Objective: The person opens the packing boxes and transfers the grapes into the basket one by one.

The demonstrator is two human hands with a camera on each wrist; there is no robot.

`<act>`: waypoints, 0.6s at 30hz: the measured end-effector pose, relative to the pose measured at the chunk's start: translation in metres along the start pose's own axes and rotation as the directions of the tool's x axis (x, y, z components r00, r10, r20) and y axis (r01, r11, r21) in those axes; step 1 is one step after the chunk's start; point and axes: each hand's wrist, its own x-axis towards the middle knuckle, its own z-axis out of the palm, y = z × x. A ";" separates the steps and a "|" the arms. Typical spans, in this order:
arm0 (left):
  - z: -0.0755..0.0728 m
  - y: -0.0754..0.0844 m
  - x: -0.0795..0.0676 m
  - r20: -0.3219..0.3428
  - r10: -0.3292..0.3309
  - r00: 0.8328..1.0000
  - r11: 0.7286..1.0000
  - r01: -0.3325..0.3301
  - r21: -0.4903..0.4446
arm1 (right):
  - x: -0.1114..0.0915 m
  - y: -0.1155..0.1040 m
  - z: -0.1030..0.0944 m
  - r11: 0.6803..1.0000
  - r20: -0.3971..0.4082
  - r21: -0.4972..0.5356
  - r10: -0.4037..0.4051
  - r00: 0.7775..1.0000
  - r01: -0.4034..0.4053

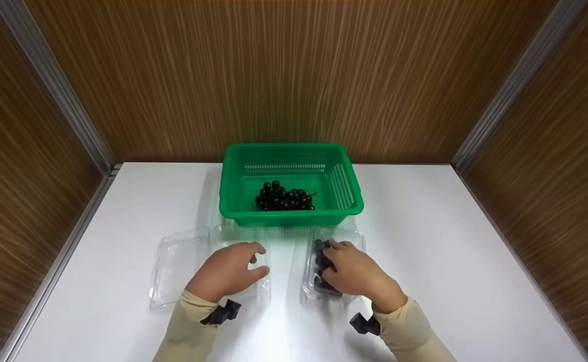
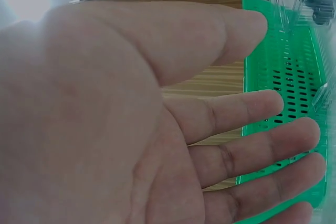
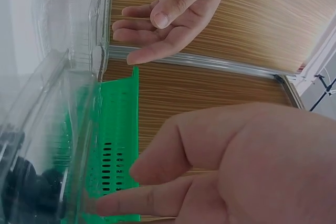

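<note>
On the right of the table stands a clear plastic box (image 1: 356, 239) with dark grapes (image 1: 319, 259) along its left side. My right hand (image 1: 351, 269) reaches over this box, fingertips right at the grapes. Seen from the right wrist, its thumb and forefinger stay apart, with the grapes (image 3: 34, 192) behind the clear wall. Farther left, another clear box (image 1: 231, 234) lies opened out, its other half (image 1: 180, 269) flat on the left. Over it hovers my left hand (image 1: 231, 269), thumb and fingers spread, holding nothing. Its palm (image 2: 105, 119) fills much of the left wrist view.
A green perforated basket (image 1: 294, 213) stands behind both boxes, with a bunch of dark grapes (image 1: 283, 198) inside. Wood-patterned panels (image 1: 294, 75) enclose the white table (image 1: 424, 241) at the back and sides.
</note>
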 end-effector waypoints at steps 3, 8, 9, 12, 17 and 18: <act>0.000 0.000 0.000 0.002 0.002 1.000 1.000 -0.002 0.006 | 0.001 -0.002 0.000 0.998 0.002 0.049 -0.032 0.999 0.032; 0.000 0.001 0.001 -0.001 0.033 0.999 0.999 -0.033 0.016 | 0.001 -0.002 -0.001 0.988 -0.014 0.108 -0.109 0.994 0.110; 0.000 0.001 0.001 0.001 0.037 0.999 0.999 -0.037 0.013 | 0.001 -0.002 -0.001 0.988 -0.034 0.106 -0.107 0.994 0.110; 0.000 0.003 0.001 0.006 0.041 0.999 0.999 -0.041 0.003 | 0.001 0.000 0.000 0.995 -0.125 0.068 -0.059 0.990 0.068; -0.001 0.003 0.001 0.014 0.041 0.999 0.999 -0.041 -0.001 | 0.005 0.002 0.005 0.999 -0.149 -0.007 0.051 0.988 -0.052; -0.001 0.003 0.001 0.015 0.044 0.999 0.999 -0.044 0.001 | 0.006 0.002 0.006 0.998 -0.128 -0.008 0.057 0.990 -0.059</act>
